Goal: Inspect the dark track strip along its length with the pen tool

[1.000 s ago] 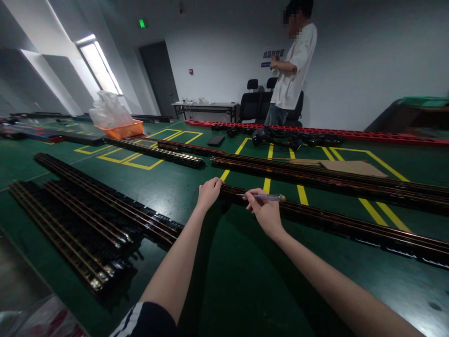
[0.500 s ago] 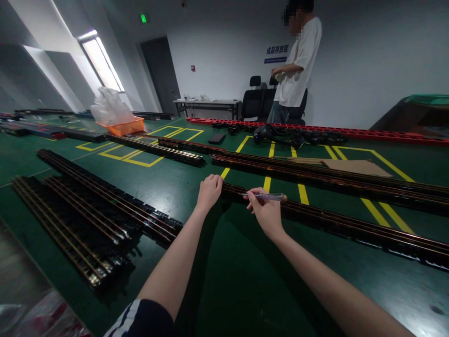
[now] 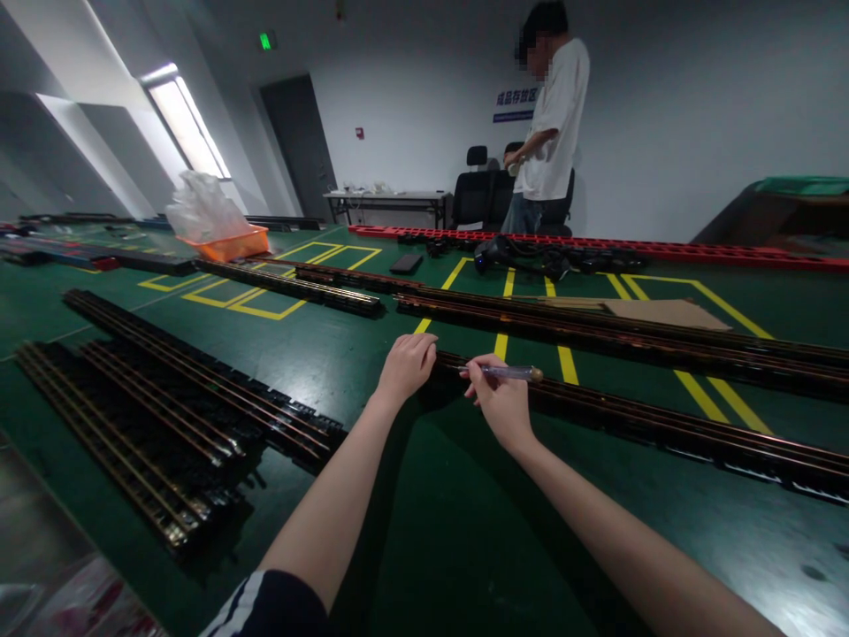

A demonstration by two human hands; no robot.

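A long dark rail with copper-coloured strips runs from between my hands to the right edge of the view. My left hand is closed around the rail's left end. My right hand grips a screwdriver with a clear handle, held nearly level, its tip pointing left over the rail towards my left hand. The exact spot under the tip is too small to make out.
Several similar rails lie at the left, and more rails stretch behind my hands. An orange basket holds a plastic bag. Cardboard, a red rail and a standing person are farther back.
My left hand has shifted right along the rail, closer to my right hand. The person at the back has lowered their head and arms slightly. The view has turned a little.
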